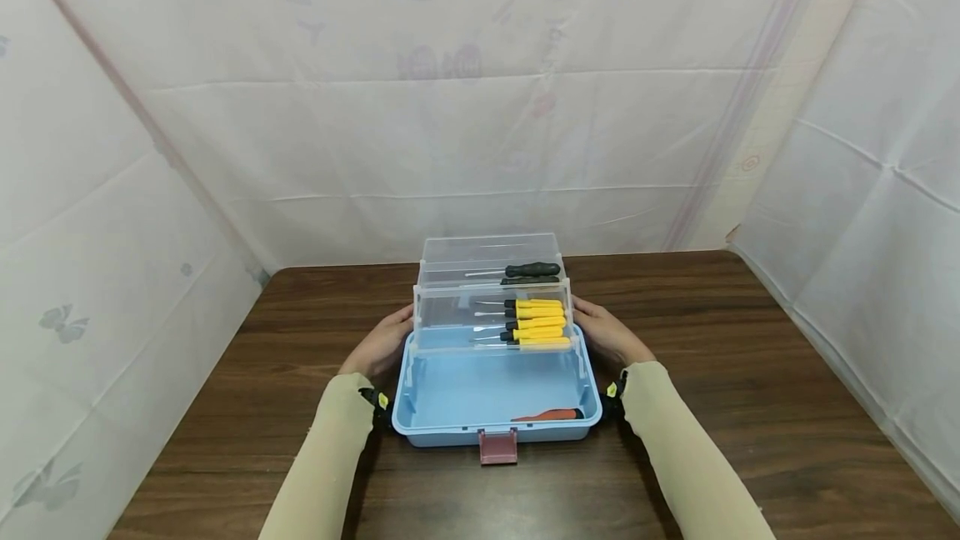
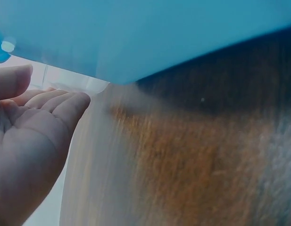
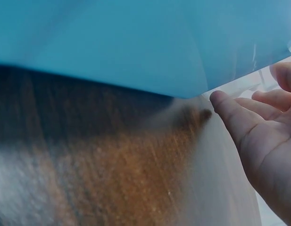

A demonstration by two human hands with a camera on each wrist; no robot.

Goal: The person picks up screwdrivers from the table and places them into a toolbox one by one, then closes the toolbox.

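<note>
An open light blue toolbox (image 1: 420, 427) stands on a brown wooden table (image 1: 750, 373), its clear trays (image 1: 450, 311) fanned up and back. The lower tray holds several yellow-handled screwdrivers (image 1: 536, 322); the upper tray holds black-handled ones (image 1: 532, 270). An orange-handled tool (image 1: 551, 415) lies in the blue bottom. My left hand (image 1: 382, 344) rests against the left side of the box by the lower tray, fingers fairly straight (image 2: 65, 106). My right hand (image 1: 606, 333) does the same on the right side (image 3: 235, 115). Both wrist views show the blue box wall (image 2: 136, 33) (image 3: 136, 37) close above.
A pink latch (image 1: 498, 446) hangs at the box's front edge. White sheets hang around the table at the back, left and right. Bare tabletop lies to the left and right of the box.
</note>
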